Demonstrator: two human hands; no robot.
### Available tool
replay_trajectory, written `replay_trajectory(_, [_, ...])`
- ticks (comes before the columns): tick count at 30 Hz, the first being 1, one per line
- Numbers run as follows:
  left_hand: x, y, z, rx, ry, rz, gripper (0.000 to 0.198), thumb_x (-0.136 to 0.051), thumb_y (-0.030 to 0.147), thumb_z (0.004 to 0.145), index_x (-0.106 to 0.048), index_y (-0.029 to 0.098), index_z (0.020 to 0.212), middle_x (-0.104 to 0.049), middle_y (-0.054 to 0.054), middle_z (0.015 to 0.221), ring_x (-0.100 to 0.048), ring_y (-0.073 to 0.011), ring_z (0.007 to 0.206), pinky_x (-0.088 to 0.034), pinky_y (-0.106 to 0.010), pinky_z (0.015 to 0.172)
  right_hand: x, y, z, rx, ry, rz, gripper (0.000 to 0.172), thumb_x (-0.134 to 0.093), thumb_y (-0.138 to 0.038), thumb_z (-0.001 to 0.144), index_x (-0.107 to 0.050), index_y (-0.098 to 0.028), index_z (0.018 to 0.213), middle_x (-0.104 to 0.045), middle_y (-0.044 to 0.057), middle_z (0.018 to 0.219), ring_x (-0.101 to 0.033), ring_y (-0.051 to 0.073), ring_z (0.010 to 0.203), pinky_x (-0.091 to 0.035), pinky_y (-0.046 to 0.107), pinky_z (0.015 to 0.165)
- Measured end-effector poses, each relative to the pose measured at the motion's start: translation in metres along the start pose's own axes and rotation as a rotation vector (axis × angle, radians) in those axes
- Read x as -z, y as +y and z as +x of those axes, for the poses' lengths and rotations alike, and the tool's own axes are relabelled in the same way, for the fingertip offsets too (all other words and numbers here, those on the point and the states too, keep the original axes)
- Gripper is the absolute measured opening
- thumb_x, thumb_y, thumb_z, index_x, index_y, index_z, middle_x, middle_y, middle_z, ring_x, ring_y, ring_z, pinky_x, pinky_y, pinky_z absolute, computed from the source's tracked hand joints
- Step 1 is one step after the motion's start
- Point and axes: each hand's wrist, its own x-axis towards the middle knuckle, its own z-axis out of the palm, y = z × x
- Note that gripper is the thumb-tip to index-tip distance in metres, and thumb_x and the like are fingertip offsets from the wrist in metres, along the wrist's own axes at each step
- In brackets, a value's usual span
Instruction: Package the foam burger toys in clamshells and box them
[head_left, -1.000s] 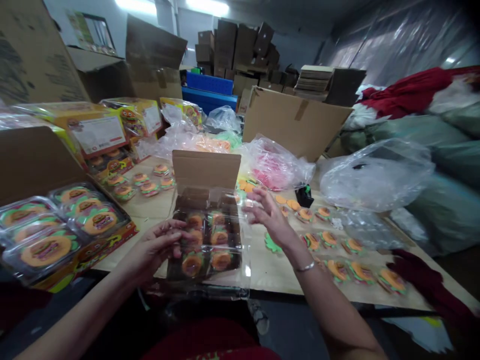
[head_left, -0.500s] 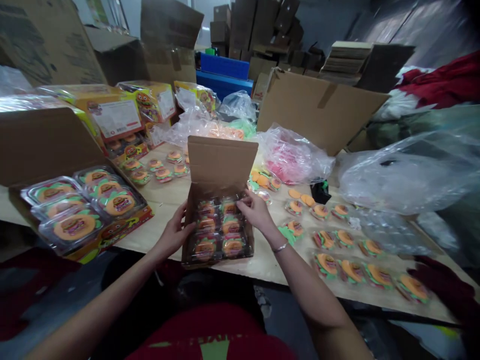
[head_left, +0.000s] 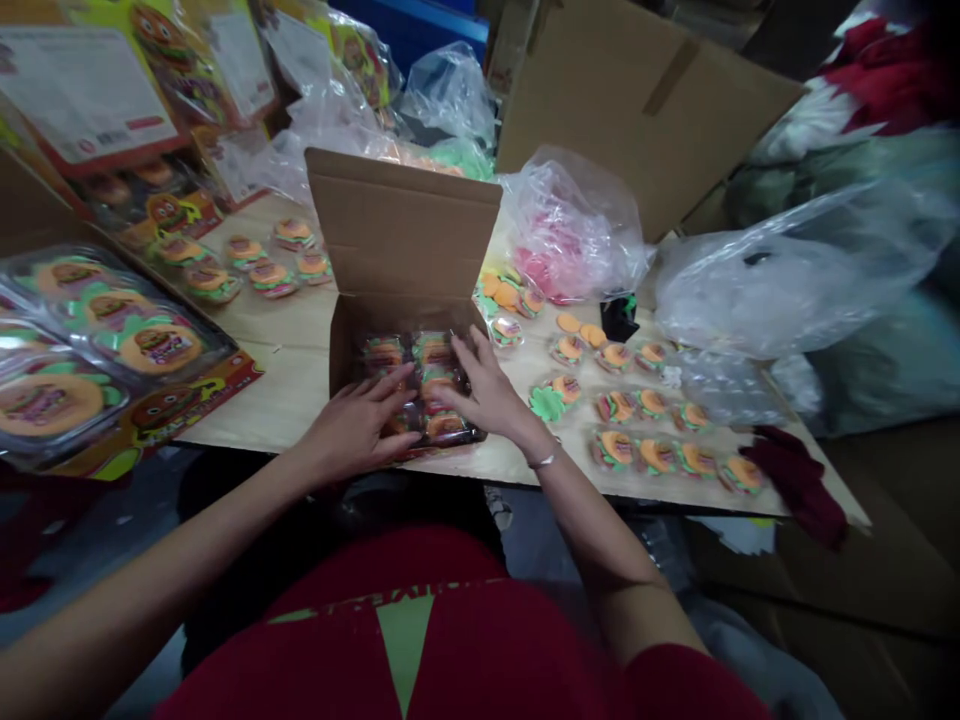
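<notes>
An open cardboard display box stands at the front edge of the table with its lid raised. Packed in rows inside it are several burger packs in clear plastic. My left hand lies over the box's front left part, fingers spread on the packs. Over the right side, my right hand rests with its fingers apart, the fingertips at the packs. Both hands partly hide the contents. Neither hand grips a thing that I can make out.
A larger filled burger box stands at left. Loose wrapped burgers lie behind it, and more burgers in rows at right. Plastic bags, a big carton and a dark red cloth surround the work area.
My view has tipped downward. My left hand has moved from the box's left wall onto the packs inside; my right hand has shifted from the right edge inward over the packs.
</notes>
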Motion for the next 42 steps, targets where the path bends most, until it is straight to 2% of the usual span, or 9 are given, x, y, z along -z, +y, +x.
replay_trajectory(4, [0.008,0.000,0.001,0.022,-0.060,-0.057,0.065,-0.042,0.062,0.087,-0.052,0.019,0.135,-0.024,-0.010,0.157,-0.045,-0.0341,0.130,-0.040,-0.046,0.104,0.013,0.004,-0.026,0.225,-0.263,0.000,0.095,-0.069,-0.066,0.070,-0.033,-0.023,0.147,-0.012,0.012,0.158,0.002,0.035,0.146,-0.020,0.056,0.115])
replay_trajectory(9, [0.017,-0.008,0.005,-0.060,-0.195,-0.059,0.091,-0.053,0.073,0.073,-0.036,0.020,0.145,-0.013,-0.013,0.160,-0.028,-0.0366,0.140,-0.032,-0.047,0.110,0.007,0.001,-0.025,0.291,-0.234,-0.082,0.081,-0.066,-0.049,0.082,-0.032,-0.016,0.147,-0.038,0.015,0.147,-0.003,0.032,0.146,-0.019,0.056,0.116])
replay_trajectory(15, [0.014,-0.023,0.005,-0.143,-0.203,-0.076,0.067,-0.053,0.049,0.084,-0.037,0.024,0.144,-0.015,-0.010,0.160,-0.031,-0.0339,0.140,-0.033,-0.043,0.109,0.001,0.000,-0.022,0.257,-0.147,-0.116,0.068,-0.054,-0.057,0.087,-0.040,-0.020,0.143,-0.048,0.011,0.139,-0.015,0.029,0.145,-0.020,0.055,0.117])
replay_trajectory(19, [0.006,-0.024,0.001,-0.147,-0.158,0.002,0.069,-0.050,0.053,0.086,-0.032,0.026,0.147,-0.012,-0.009,0.160,-0.034,-0.0366,0.137,-0.033,-0.048,0.107,-0.008,0.001,-0.026,0.275,-0.165,-0.231,0.081,-0.056,-0.060,0.085,-0.036,-0.010,0.145,-0.041,0.018,0.145,-0.008,0.033,0.145,-0.016,0.053,0.118])
replay_trajectory(22, [0.000,-0.021,-0.003,-0.156,-0.140,0.074,0.073,-0.045,0.056,0.088,-0.022,0.027,0.151,-0.008,-0.010,0.161,-0.032,-0.0382,0.137,-0.032,-0.051,0.106,-0.011,0.001,-0.029,0.259,-0.206,-0.268,0.082,-0.053,-0.062,0.086,-0.029,-0.014,0.148,-0.032,0.014,0.152,-0.004,0.033,0.146,-0.019,0.053,0.117])
replay_trajectory(26, [-0.005,-0.018,-0.006,-0.189,-0.118,0.122,0.075,-0.043,0.058,0.088,-0.018,0.025,0.152,-0.007,-0.012,0.161,-0.031,-0.0377,0.137,-0.032,-0.049,0.105,-0.011,0.000,-0.032,0.272,-0.236,-0.291,0.083,-0.050,-0.061,0.088,-0.021,-0.014,0.150,-0.023,0.015,0.155,-0.011,0.031,0.145,-0.017,0.052,0.117])
replay_trajectory(34, [-0.012,-0.017,-0.008,-0.221,-0.024,0.128,0.077,-0.043,0.062,0.086,-0.026,0.022,0.150,-0.015,-0.013,0.159,-0.025,-0.0349,0.141,-0.025,-0.049,0.110,-0.005,-0.002,-0.034,0.318,-0.213,-0.329,0.084,-0.048,-0.059,0.090,-0.019,-0.009,0.151,-0.022,0.017,0.155,-0.014,0.030,0.145,-0.018,0.047,0.117])
replay_trajectory(38, [-0.015,-0.013,-0.007,-0.092,0.116,0.174,0.066,-0.047,0.063,0.084,-0.044,0.030,0.141,-0.026,-0.012,0.156,-0.014,-0.0390,0.144,-0.010,-0.063,0.110,-0.006,-0.004,-0.034,0.297,-0.208,-0.331,0.077,-0.044,-0.055,0.093,-0.019,-0.010,0.151,-0.025,0.016,0.154,-0.015,0.031,0.144,-0.021,0.048,0.115])
replay_trajectory(42, [-0.018,-0.011,-0.005,-0.030,0.079,0.182,0.065,-0.048,0.063,0.083,-0.048,0.029,0.139,-0.036,-0.014,0.152,-0.012,-0.0425,0.143,-0.015,-0.067,0.107,0.000,-0.011,-0.036,0.264,-0.203,-0.287,0.069,-0.044,-0.049,0.094,-0.026,-0.010,0.148,-0.033,0.015,0.151,-0.020,0.030,0.142,-0.023,0.047,0.114])
